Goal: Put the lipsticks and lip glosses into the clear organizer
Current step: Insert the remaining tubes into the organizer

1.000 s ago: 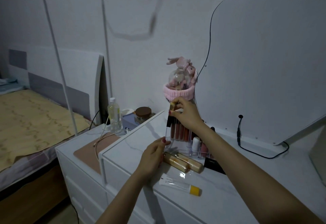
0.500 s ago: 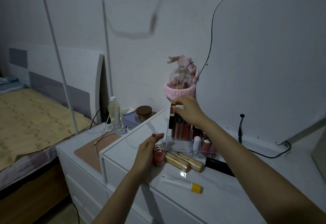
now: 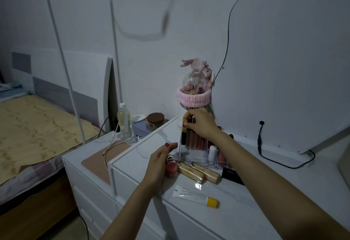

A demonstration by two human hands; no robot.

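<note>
Right hand [image 3: 201,124] grip curled and pinching; left hand [image 3: 161,161] relaxed, fingers loose.

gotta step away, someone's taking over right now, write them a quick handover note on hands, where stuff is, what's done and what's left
Right hand: fingers pinch the top of a lip gloss standing at the left end of the back row of the clear organizer; not let go yet.
Left hand: open, resting on the dresser top beside a small pink pot; holds nothing.
Done: a row of reddish glosses stands in the back row, and a white tube and more sit in the front slots.
Left: two gold tubes, the pink pot and a yellow-capped tube lie on the dresser top in front of the organizer.
</note>
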